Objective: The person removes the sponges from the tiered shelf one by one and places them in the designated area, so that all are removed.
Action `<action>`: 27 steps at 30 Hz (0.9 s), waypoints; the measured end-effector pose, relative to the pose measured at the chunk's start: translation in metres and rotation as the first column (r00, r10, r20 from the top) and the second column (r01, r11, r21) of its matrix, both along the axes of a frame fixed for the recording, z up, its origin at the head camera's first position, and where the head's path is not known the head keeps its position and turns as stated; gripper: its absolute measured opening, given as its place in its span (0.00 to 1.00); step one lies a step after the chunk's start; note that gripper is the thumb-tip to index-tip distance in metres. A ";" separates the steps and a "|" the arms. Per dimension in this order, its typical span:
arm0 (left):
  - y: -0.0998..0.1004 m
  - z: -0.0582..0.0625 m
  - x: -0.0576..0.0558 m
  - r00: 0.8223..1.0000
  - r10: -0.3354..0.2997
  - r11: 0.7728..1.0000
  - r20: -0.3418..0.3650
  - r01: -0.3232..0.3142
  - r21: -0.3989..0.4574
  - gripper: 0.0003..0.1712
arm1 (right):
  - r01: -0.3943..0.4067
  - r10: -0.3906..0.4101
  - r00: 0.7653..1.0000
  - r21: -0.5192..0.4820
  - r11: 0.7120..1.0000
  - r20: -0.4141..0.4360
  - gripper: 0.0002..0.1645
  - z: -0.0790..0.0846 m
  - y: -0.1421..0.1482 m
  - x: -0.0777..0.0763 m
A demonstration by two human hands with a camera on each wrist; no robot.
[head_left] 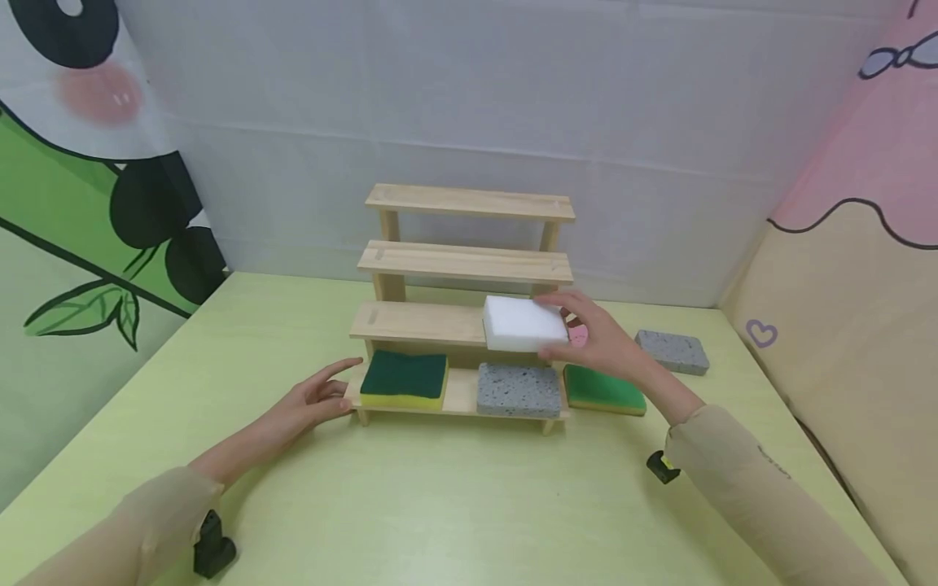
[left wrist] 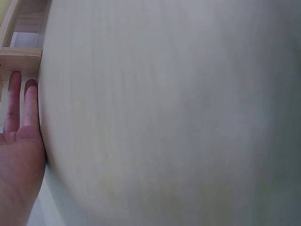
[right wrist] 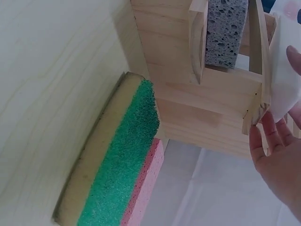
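Note:
A stepped wooden shelf (head_left: pixel 418 321) stands on the table. My right hand (head_left: pixel 597 342) grips a white melamine sponge (head_left: pixel 522 324) by its right side, at the right end of the second step from the bottom. The right wrist view shows the white sponge (right wrist: pixel 283 70) close against that step. My left hand (head_left: pixel 308 404) rests at the left end of the lowest step, its fingertips touching the wood in the left wrist view. On that step lie a green-and-yellow scouring sponge (head_left: pixel 403 378) at left and a grey speckled sponge (head_left: pixel 518 391) at right.
A green scouring sponge (head_left: pixel 604 391) lies on the table right of the shelf, with a pink sponge (right wrist: pixel 145 186) beyond it, mostly hidden by my right hand in the head view. Farther right lies another grey sponge (head_left: pixel 672 352). Printed cloth walls enclose the table.

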State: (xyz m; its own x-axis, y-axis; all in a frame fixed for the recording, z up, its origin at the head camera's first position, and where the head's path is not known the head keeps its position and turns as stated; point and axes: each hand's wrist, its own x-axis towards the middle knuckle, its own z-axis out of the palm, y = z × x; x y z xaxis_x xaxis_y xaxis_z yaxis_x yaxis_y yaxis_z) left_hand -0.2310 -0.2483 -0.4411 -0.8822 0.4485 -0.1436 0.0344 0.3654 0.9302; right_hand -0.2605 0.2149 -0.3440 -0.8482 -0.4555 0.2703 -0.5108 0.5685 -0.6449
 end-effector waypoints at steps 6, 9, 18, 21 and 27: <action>0.000 0.000 0.001 1.000 0.009 1.000 0.005 -0.009 0.006 0.38 | 0.001 -0.003 0.998 0.044 0.999 0.055 0.42 0.003 0.002 0.002; 0.000 0.000 0.001 1.000 0.008 1.000 0.002 -0.008 0.007 0.38 | -0.010 0.006 0.996 0.042 0.999 0.088 0.42 0.003 0.005 0.003; 0.000 0.002 0.003 1.000 -0.004 1.000 -0.011 0.004 0.001 0.38 | 0.017 -0.018 0.996 0.015 1.000 0.082 0.40 0.003 0.007 0.003; 0.000 0.003 0.003 1.000 0.002 1.000 -0.010 -0.002 -0.003 0.38 | 0.046 -0.046 0.996 0.000 0.999 0.076 0.39 -0.001 0.007 0.002; 0.001 0.002 0.004 1.000 0.010 1.000 -0.002 -0.010 -0.013 0.38 | 0.091 -0.086 0.991 -0.045 0.995 0.099 0.36 -0.008 0.008 0.000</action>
State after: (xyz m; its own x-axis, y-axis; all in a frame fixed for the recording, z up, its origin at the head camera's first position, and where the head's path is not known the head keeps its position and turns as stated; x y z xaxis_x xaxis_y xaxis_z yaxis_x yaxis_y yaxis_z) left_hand -0.2275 -0.2472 -0.4387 -0.8871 0.4374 -0.1476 0.0323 0.3777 0.9254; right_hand -0.2601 0.2233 -0.3515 -0.9079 -0.3654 0.2055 -0.3937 0.5747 -0.7174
